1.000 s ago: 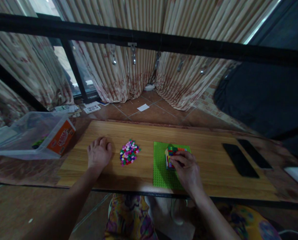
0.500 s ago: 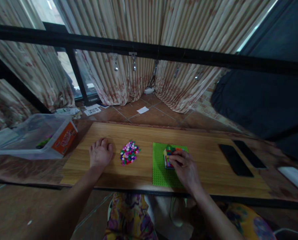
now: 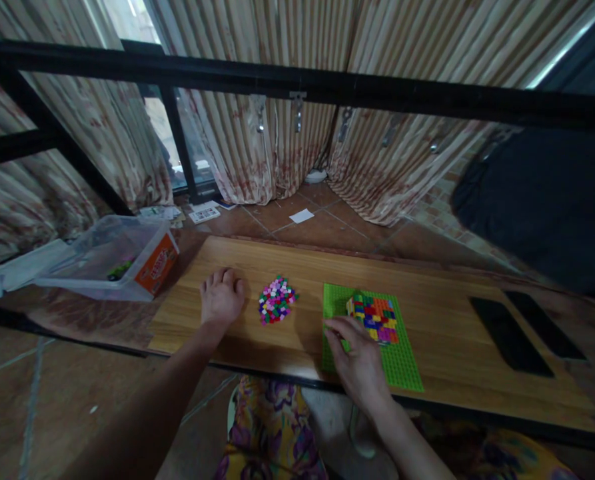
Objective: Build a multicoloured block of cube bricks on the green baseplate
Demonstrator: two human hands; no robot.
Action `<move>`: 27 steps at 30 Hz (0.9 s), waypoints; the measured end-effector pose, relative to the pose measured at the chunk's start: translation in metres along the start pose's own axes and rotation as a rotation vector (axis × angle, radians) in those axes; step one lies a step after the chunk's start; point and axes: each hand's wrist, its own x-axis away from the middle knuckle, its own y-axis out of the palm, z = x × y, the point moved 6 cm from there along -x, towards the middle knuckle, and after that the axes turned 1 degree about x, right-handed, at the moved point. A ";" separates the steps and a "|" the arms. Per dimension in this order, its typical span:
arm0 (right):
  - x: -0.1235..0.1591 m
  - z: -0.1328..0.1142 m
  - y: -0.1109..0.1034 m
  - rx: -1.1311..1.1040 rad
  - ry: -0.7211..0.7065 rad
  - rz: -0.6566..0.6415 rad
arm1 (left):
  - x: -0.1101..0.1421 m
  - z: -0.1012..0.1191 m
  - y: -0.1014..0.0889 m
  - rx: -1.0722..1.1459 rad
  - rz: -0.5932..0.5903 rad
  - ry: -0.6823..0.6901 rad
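Observation:
My left hand (image 3: 222,298) rests palm down on the wooden table, its fingers loosely spread and slightly bent, with nothing visible in it. Beside it lies a loose pile of small coloured bricks (image 3: 277,300), mostly pink, white, green, red and blue. My right hand (image 3: 358,360) hovers over the left part of a green baseplate (image 3: 402,367). Its thumb and forefinger point left, green showing between them, and I see nothing held. Just beyond that hand, a block built of multicoloured bricks (image 3: 377,317) stands on the baseplate; the hand covers its near left corner.
A clear plastic box (image 3: 112,267) with an orange label stands to the left, a few green pieces inside. Two dark flat slabs (image 3: 512,337) lie at the table's right. A black bar (image 3: 327,83) crosses in front of the curtains (image 3: 277,153). Paper lies on the tiled floor.
My right hand has moved off the brick block, left and toward me, uncovering its coloured top. My left hand stays by the pile. The whole view has shifted and turned slightly.

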 end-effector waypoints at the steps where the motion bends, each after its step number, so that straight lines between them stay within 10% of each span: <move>1: -0.004 -0.003 0.013 0.019 -0.019 -0.038 | 0.000 0.000 0.000 0.001 -0.002 -0.001; 14: -0.065 0.020 0.088 0.244 -0.071 -0.194 | 0.000 -0.001 0.001 0.008 0.003 -0.005; 27: 0.014 0.024 0.006 -0.194 0.298 -0.074 | -0.001 -0.001 0.000 -0.030 0.031 0.012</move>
